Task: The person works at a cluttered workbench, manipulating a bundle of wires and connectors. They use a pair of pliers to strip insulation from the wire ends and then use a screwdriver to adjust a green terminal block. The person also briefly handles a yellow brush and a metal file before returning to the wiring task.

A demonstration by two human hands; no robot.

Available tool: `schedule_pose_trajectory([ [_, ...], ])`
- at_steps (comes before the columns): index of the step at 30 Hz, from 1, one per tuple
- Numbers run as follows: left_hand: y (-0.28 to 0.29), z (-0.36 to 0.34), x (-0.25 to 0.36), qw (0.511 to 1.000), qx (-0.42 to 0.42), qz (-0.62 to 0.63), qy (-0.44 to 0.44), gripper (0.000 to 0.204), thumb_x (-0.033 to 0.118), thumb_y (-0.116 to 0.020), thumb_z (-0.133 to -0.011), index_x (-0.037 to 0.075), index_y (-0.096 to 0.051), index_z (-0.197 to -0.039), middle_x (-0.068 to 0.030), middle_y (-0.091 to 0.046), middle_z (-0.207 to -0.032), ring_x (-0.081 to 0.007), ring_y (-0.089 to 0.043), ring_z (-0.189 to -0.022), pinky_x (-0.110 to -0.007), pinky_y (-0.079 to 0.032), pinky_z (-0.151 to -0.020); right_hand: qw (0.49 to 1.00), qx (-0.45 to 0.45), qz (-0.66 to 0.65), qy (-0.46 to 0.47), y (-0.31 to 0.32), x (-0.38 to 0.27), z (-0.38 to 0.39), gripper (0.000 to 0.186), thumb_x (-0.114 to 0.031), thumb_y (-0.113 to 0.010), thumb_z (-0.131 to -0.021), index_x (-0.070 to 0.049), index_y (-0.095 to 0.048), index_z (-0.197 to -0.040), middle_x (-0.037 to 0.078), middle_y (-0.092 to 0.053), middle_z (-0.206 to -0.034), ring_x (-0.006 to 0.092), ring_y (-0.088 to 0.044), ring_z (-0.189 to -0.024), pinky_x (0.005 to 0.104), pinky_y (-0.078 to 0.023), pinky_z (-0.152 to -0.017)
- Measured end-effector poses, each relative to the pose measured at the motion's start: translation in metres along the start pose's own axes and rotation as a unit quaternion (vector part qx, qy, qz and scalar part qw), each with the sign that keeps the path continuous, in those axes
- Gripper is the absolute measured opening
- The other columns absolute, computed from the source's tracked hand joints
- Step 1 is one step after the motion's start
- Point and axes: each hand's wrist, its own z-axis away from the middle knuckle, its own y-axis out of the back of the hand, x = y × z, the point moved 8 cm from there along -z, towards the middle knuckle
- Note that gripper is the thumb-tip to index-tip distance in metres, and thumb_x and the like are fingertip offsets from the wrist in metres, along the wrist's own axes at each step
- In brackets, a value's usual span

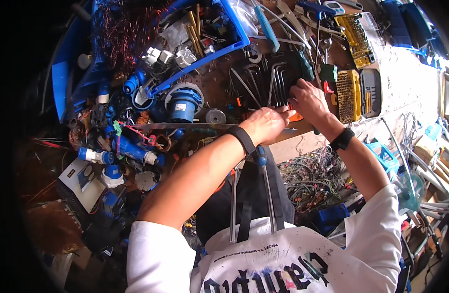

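Several black hex keys (280, 83) lie side by side on a dark holder at the bench's front part. Just below their lower ends is my left hand (269, 123), its fingers bent and together, the tips beside an orange piece (295, 117). My right hand (310, 101) is curled at the right side of the hex keys, close to the left fingertips. What either hand pinches is hidden by the fingers. A dark green handle (306, 67) lies just beyond my right hand. A flat metal strip (185, 126) runs leftward from near my left wrist.
A blue bin (236, 34) with metal parts and reddish wire stands far left. Blue industrial connectors (181, 105) crowd the left, near a metal disc (215, 116). Yellow bit sets (349, 95) lie right. Tangled wires (314, 178) are piled below the bench edge.
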Motion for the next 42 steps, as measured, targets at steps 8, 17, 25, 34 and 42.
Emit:
schedule_pose_trajectory([
  [8,0.003,-0.001,0.003,0.999,-0.030,-0.013,-0.021,0.033,0.006,-0.059,-0.079,-0.003,-0.059,-0.111,-0.0183,-0.053,-0.128,-0.0323,-0.058,-0.109,-0.039,-0.049,-0.091,0.990,-0.051,0.084,-0.097,-0.018,-0.008,-0.008,0.011,-0.013,-0.062,-0.078,-0.004,-0.065,-0.082,0.015,-0.063,-0.094,0.0319,-0.065,-0.087,0.0407,-0.054,-0.073],
  [17,0.001,-0.001,0.007,0.997,-0.026,-0.035,-0.057,0.038,0.003,-0.060,-0.071,-0.003,-0.063,-0.109,-0.0162,-0.040,-0.145,-0.0287,-0.044,-0.129,-0.037,-0.043,-0.102,0.656,-0.093,-0.659,-0.355,0.000,0.021,0.013,0.015,-0.017,-0.063,-0.087,-0.004,-0.066,-0.080,0.002,-0.059,-0.064,0.0095,-0.056,-0.056,0.0230,-0.043,-0.049],
  [25,0.006,0.003,0.007,0.995,0.049,-0.026,-0.084,0.041,0.005,-0.059,-0.071,-0.003,-0.062,-0.111,-0.0174,-0.052,-0.133,-0.0284,-0.046,-0.128,-0.040,-0.040,-0.105,0.537,-0.122,-0.800,-0.238,0.029,-0.016,0.036,0.015,-0.019,-0.062,-0.091,-0.004,-0.062,-0.090,0.002,-0.060,-0.076,0.0088,-0.053,-0.065,0.0214,-0.045,-0.059],
  [34,0.016,0.012,0.008,0.975,0.166,0.021,-0.144,0.039,0.007,-0.060,-0.067,-0.002,-0.062,-0.105,-0.0147,-0.060,-0.107,-0.0287,-0.057,-0.106,-0.039,-0.044,-0.095,0.461,-0.153,-0.859,-0.162,0.048,-0.042,0.037,0.017,-0.022,-0.061,-0.090,-0.005,-0.056,-0.089,-0.002,-0.050,-0.078,0.0047,-0.040,-0.063,0.0191,-0.036,-0.060],
  [42,0.016,0.013,0.009,0.981,0.151,0.010,-0.124,0.038,0.005,-0.060,-0.068,-0.003,-0.063,-0.105,-0.0166,-0.059,-0.117,-0.0303,-0.055,-0.114,-0.040,-0.043,-0.099,0.466,-0.135,-0.860,-0.159,0.053,-0.043,0.039,0.014,-0.020,-0.061,-0.090,-0.007,-0.057,-0.090,0.001,-0.060,-0.084,0.0030,-0.044,-0.063,0.0170,-0.037,-0.058],
])
